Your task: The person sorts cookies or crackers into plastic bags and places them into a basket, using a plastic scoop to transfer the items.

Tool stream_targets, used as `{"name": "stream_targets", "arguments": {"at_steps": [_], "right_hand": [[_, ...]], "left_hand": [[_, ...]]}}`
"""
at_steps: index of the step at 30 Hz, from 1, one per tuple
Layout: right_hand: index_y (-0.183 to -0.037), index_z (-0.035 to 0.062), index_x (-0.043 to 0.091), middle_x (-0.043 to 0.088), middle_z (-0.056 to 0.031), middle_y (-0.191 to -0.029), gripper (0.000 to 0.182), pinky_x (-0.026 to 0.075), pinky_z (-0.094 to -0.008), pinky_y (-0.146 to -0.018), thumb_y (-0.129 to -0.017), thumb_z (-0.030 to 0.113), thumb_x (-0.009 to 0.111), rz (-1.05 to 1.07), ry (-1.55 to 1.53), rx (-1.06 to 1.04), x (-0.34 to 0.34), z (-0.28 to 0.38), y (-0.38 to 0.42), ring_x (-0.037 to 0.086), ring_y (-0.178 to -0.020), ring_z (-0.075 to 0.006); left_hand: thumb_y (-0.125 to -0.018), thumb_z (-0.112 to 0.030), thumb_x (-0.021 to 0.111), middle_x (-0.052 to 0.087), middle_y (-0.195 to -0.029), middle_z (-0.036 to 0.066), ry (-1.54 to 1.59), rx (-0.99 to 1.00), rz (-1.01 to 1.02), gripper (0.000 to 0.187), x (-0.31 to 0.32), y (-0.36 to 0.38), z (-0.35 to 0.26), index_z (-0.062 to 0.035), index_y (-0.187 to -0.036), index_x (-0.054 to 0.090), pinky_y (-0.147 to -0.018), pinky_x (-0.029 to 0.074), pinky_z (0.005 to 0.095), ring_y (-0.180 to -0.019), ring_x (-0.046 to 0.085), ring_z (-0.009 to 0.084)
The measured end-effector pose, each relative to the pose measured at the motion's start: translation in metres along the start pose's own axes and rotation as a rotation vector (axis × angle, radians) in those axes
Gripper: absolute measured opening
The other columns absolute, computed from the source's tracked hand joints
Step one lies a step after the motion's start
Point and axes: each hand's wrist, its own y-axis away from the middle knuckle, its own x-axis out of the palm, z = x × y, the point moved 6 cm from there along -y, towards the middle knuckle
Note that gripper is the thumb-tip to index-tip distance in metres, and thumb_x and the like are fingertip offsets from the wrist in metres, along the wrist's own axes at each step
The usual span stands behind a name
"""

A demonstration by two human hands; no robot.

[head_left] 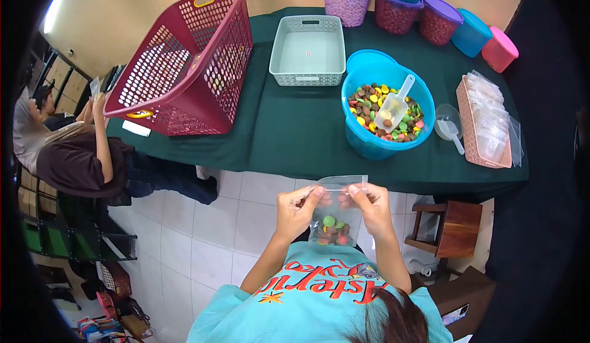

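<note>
Between my two hands is a clear zip bag [335,211] with several round candies [334,232] in green, brown, red and yellow at its bottom. My left hand [296,213] pinches the bag's top left near the zip line. My right hand [372,208] pinches the same line on the right, thumb in front. The bag hangs upright before my chest, just off the table's front edge. Beyond it on the table stands a blue tub [384,143] of similar multicolored candies, with a clear scoop [393,106] resting in them.
A pink basket [470,122] of clear bags and a small bowl with a spoon [452,131] lie right. A grey-green tray [307,48] and maroon laundry basket [215,73] stand left. Lidded tubs [399,17] line the back. Another person [80,152] is at far left.
</note>
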Motion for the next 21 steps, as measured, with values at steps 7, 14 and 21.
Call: {"name": "stream_targets", "arguments": {"at_steps": [7,14,21], "right_hand": [[-0.083,-0.0027,0.063,0.063,-0.0074,-0.079,0.009,0.046,-0.0222,-0.062,-0.076,0.004,0.063,0.056,0.076,-0.103,0.016,0.008,-0.038,0.057,-0.068,-0.0086],[-0.081,-0.003,0.064,0.065,-0.0082,-0.075,0.009,0.048,-0.0232,-0.064,-0.076,0.004,0.063,0.158,0.194,-0.089,0.048,0.018,-0.088,0.059,-0.07,-0.0089],[-0.079,-0.0012,0.065,0.064,-0.011,-0.072,0.01,0.05,-0.0251,-0.061,-0.07,0.0,0.065,0.113,0.532,-0.276,0.078,0.058,-0.113,0.063,-0.066,-0.0162]], "left_hand": [[-0.081,-0.007,0.059,0.062,-0.079,0.008,0.049,0.037,0.062,0.011,-0.02,-0.037,-0.005,0.004,-0.082,0.063,-0.065,0.045,0.0223,-0.073,0.059,0.0125],[-0.074,0.0,0.064,0.063,-0.077,0.011,-0.098,0.228,0.179,0.006,-0.045,-0.086,-0.033,0.0027,-0.079,0.064,-0.059,0.046,0.0236,-0.069,0.059,0.0132],[-0.072,0.001,0.064,0.063,-0.075,0.01,-0.148,0.317,0.252,0.004,-0.07,-0.123,-0.069,0.0019,-0.076,0.064,-0.057,0.048,0.0239,-0.066,0.061,0.0144]]}}
